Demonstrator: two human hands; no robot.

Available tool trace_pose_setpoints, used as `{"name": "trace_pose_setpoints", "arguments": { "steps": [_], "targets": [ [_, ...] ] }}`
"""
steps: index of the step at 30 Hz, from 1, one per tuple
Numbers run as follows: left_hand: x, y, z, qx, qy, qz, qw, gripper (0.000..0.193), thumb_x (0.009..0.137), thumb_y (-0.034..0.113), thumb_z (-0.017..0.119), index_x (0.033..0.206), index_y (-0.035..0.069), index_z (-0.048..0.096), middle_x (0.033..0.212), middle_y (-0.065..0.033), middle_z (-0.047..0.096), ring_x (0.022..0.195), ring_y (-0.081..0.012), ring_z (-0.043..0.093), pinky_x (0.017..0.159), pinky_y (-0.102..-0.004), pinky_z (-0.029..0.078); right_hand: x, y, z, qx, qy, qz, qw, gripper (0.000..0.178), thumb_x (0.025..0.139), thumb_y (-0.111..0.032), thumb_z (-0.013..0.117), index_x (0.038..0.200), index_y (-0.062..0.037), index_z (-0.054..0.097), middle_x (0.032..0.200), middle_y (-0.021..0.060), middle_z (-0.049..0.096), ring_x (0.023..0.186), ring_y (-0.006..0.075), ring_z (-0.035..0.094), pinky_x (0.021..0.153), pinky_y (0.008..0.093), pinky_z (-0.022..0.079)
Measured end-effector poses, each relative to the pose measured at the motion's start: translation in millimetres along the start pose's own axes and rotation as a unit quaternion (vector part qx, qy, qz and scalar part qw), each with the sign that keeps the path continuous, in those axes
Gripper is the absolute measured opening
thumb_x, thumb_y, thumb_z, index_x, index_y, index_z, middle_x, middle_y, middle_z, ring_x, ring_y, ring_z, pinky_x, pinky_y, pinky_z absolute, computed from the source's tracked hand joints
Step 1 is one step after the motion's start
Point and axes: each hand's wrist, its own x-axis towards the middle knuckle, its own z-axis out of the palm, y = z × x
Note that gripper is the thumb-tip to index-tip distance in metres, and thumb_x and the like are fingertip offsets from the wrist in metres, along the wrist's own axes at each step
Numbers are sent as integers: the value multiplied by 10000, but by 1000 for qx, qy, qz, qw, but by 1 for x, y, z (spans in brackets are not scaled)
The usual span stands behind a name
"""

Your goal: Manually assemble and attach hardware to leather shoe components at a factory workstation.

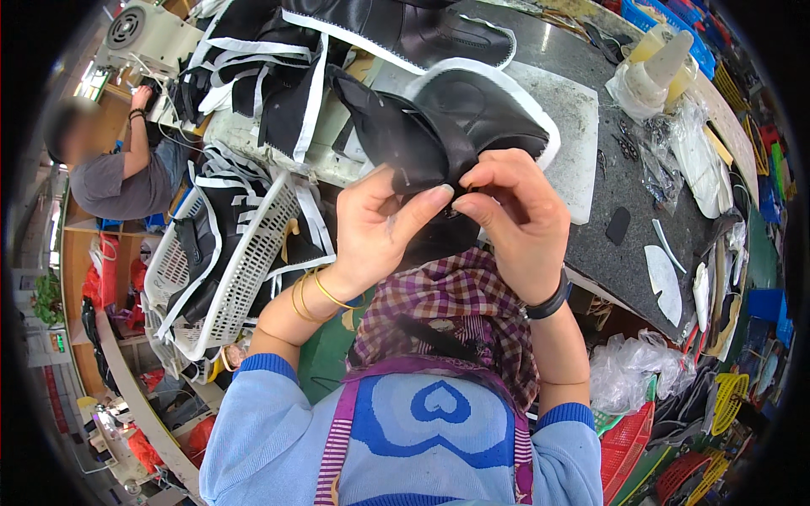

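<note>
A black leather shoe upper (485, 110) with a white-edged toe lies partly over the white board, its opening turned toward me. My left hand (371, 228) pinches the near edge of the upper between thumb and fingers. Close beside it, my right hand (525, 221) has thumb and fingertips pinched together at the same edge. Whether those fingertips grip the leather or some small piece is hidden. More black uppers with white edging (396, 29) are heaped just beyond.
A white plastic basket (245, 270) of uppers stands at the left. On the dark worktop (553, 51) are a white board (578, 126), a pale cone-topped bottle (662, 67) and loose cut pieces. Another person (118, 173) sits by a machine (139, 34) at far left.
</note>
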Motion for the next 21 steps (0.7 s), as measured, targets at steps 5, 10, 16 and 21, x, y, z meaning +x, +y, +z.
{"name": "trace_pose_setpoints", "arguments": {
  "steps": [5, 10, 16, 21],
  "targets": [
    [4, 12, -6, 148, -128, 28, 980, 165, 770, 27, 613, 930, -11, 613, 832, -56, 605, 758, -119, 572, 686, -234, 442, 6, -2, -15, 272, -71, 216, 935, 328, 687, 65, 659, 973, 1, 510, 852, 27, 551, 784, 79, 546, 732, 201, 455],
    [2, 12, -4, -78, -82, -167, 979, 157, 855, 107, 533, 925, -10, 610, 852, -20, 600, 794, -56, 513, 693, -206, 415, -2, 9, -14, 261, -72, 160, 949, 262, 678, 82, 659, 903, 9, 546, 812, 15, 539, 768, 70, 536, 692, 189, 447],
    [7, 21, -6, 5, -118, -120, 986, 155, 844, 91, 542, 873, -54, 589, 837, -28, 586, 752, -62, 490, 660, -200, 394, 0, 6, -13, 44, -64, 36, 996, 192, 643, 96, 670, 790, 11, 581, 766, 15, 511, 687, 82, 491, 607, 195, 387],
    [4, 27, -1, -22, -100, -93, 990, 172, 833, 85, 554, 919, -56, 601, 879, -57, 601, 782, -74, 517, 686, -206, 412, -11, 13, 1, 172, 77, 9, 982, 188, 629, 84, 681, 776, 6, 592, 765, 15, 504, 684, 93, 481, 618, 196, 375]
  ]
}}
